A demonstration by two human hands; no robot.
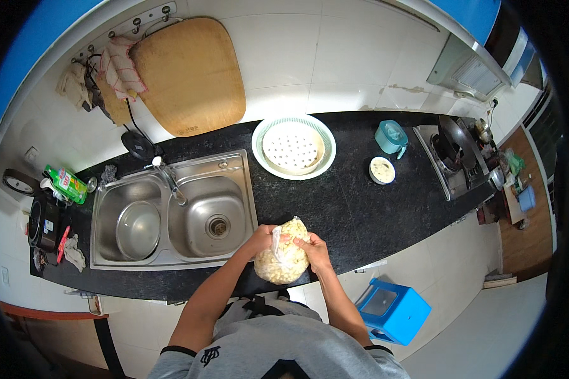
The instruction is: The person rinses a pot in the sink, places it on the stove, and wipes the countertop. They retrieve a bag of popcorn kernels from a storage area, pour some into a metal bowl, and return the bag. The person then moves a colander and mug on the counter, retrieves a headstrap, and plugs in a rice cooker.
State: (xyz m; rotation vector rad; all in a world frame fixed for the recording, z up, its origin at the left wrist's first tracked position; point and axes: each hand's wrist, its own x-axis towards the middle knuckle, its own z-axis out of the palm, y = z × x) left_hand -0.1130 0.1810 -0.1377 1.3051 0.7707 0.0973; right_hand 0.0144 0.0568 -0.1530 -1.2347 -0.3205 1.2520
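Observation:
A clear plastic bag of small pale-yellow pieces [280, 265] is at the front edge of the black countertop, right of the sink. My left hand [262, 238] grips its upper left side. With thumb and fingers, my right hand [316, 249] pinches the upper right side. The bag bulges below my hands, and its top points towards the counter. Whether its mouth is open I cannot tell. Beyond it, near the wall, a white perforated tray [291, 144] sits inside a pale green plastic basin [330, 154].
A steel double sink [208, 208] lies at left, with a metal bowl [139, 230] in its left basin. A small bowl [382, 171] and a teal lidded container [391, 136] stand at right, before the gas stove [448, 161]. A blue plastic stool [400, 312] is on the floor.

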